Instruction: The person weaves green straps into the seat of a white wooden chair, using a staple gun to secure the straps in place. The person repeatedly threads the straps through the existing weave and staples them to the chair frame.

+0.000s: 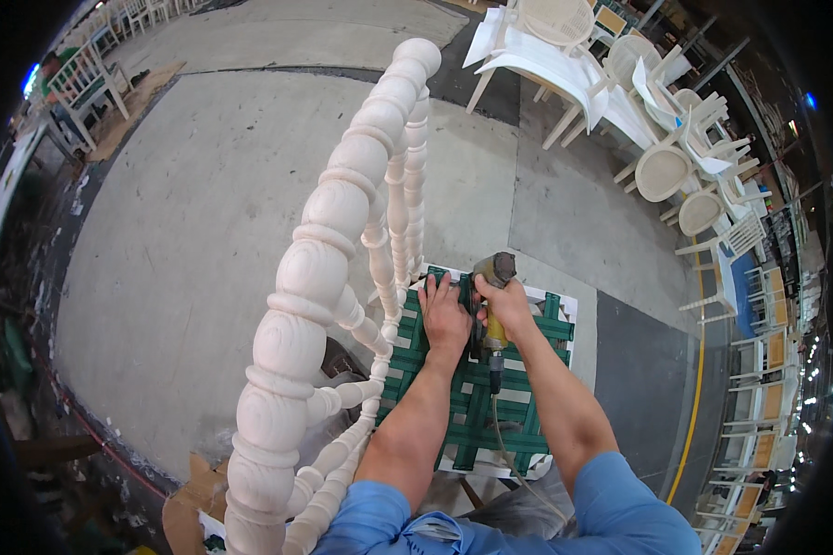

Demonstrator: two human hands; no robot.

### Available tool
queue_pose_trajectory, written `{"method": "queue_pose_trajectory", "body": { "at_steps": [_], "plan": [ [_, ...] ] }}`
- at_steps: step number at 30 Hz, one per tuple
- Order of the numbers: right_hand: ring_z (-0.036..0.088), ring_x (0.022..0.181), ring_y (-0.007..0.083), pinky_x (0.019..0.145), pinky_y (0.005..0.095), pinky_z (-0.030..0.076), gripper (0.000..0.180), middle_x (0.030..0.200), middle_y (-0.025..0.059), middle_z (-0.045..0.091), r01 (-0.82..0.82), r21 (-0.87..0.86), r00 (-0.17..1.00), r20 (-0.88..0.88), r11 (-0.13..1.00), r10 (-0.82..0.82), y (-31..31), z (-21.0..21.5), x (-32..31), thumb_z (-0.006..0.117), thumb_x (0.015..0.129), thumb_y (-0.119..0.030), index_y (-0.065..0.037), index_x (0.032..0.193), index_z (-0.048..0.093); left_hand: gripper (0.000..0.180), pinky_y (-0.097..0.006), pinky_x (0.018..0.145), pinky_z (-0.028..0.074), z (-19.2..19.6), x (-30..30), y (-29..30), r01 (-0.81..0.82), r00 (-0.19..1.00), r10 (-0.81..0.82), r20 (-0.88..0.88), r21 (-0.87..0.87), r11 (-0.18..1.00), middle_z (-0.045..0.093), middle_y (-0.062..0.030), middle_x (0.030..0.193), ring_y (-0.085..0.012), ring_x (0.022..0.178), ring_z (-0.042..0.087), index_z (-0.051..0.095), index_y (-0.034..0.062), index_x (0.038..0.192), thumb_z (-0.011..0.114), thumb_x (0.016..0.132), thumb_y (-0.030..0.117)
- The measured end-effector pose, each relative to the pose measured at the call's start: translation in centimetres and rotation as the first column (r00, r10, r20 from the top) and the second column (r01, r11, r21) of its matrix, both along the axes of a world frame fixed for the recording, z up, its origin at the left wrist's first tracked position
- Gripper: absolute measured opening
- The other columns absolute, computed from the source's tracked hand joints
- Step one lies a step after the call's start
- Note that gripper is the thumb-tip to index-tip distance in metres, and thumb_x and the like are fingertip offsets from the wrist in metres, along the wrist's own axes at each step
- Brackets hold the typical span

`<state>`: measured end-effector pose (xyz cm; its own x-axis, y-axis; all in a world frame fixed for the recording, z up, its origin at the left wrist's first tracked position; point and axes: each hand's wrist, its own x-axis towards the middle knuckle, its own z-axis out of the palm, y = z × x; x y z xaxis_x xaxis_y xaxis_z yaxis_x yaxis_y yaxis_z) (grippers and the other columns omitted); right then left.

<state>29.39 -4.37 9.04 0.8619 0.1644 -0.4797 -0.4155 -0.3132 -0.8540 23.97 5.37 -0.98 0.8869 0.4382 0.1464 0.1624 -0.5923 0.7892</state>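
Observation:
A turned, pale wooden chair frame [292, 268] with beaded posts rises at my left. Its seat is criss-crossed with dark green webbing straps [477, 402]. My right hand [507, 305] is closed round a yellow and black pneumatic stapler [496, 335], which rests over the far part of the seat. A thin air hose [504, 444] runs from it toward my lap. My left hand [444, 316] lies on the webbing just left of the stapler, fingers stretched out and pressing down. The stapler's nose, at the far side, cannot be made out clearly.
Pale chairs [665, 174] are piled at the far right, and more chairs [759, 370] line the right side. A person sits near a chair [91, 88] at the far left. A cardboard box [190, 509] is at lower left. A yellow line [697, 388] crosses the floor.

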Motion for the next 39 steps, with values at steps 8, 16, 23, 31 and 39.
{"method": "queue_pose_trajectory", "body": {
  "at_steps": [8, 16, 23, 31, 39],
  "plan": [
    [0.059, 0.052, 0.0161, 0.044, 0.0334, 0.048, 0.03, 0.081, 0.0045, 0.064, 0.053, -0.059, 0.998, 0.023, 0.997, -0.052, -1.3, -0.5, 0.0, 0.076, 0.1, -0.035, -0.007, 0.101, 0.065, 0.034, -0.056, 0.131, 0.019, -0.2, -0.2, -0.4, -0.011, 1.0, 0.012, -0.029, 0.03, 0.999, 0.057, -0.0125, 0.155, -0.0367, 0.154, 0.038, 0.077, 0.0023, 0.12, 0.062, 0.09, 0.005],
    [0.061, 0.056, 0.0161, 0.047, 0.0325, 0.049, 0.032, 0.088, 0.0045, 0.067, 0.147, 0.015, 0.989, -0.021, 0.989, -0.147, -4.4, 3.6, -3.1, 0.076, 0.1, -0.036, -0.008, 0.111, 0.065, 0.037, -0.058, 0.129, 0.021, 1.3, -1.2, -1.0, -0.134, 0.989, 0.142, 0.051, -0.143, 0.981, 0.06, -0.0153, 0.152, -0.0399, 0.151, 0.043, 0.074, 0.0054, 0.126, 0.057, 0.094, 0.001],
    [0.062, 0.057, 0.0159, 0.047, 0.0299, 0.053, 0.035, 0.088, 0.0063, 0.07, 0.374, 0.103, 0.926, 0.022, 0.922, -0.378, -20.1, 11.6, -14.9, 0.075, 0.102, -0.035, -0.007, 0.119, 0.067, 0.03, -0.044, 0.103, 0.055, 4.2, -12.2, -2.8, 0.071, 0.997, -0.045, 0.063, -0.513, 0.855, 0.076, -0.0168, 0.12, -0.0271, 0.113, 0.072, 0.07, 0.0011, 0.13, 0.056, 0.106, 0.01],
    [0.064, 0.066, 0.015, 0.051, 0.0294, 0.052, 0.036, 0.097, 0.0069, 0.073, 0.758, -0.01, 0.64, 0.206, 0.652, -0.74, -37.5, 16.8, -37.8, 0.072, 0.103, -0.039, -0.009, 0.121, 0.065, 0.024, -0.041, 0.085, 0.06, 3.9, -30.8, -1.0, -0.262, 0.797, -0.467, -0.383, -0.916, 0.303, 0.074, -0.0103, 0.089, -0.0247, 0.088, 0.075, 0.071, 0.0027, 0.112, 0.063, 0.107, 0.025],
    [0.064, 0.069, 0.0167, 0.056, 0.0338, 0.054, 0.039, 0.098, 0.0068, 0.073, 0.936, -0.104, 0.343, 0.058, 0.336, -0.938, -45.8, 14.4, -53.8, 0.074, 0.101, -0.042, -0.01, 0.121, 0.067, 0.125, -0.075, 0.118, 0.026, 3.3, -29.7, -1.6, -0.616, 0.526, -0.502, -0.687, -0.714, 0.331, 0.01, -0.0131, 0.174, -0.0473, 0.156, 0.024, 0.004, 0.0129, 0.169, 0.081, 0.086, 0.063]
  ]
}}
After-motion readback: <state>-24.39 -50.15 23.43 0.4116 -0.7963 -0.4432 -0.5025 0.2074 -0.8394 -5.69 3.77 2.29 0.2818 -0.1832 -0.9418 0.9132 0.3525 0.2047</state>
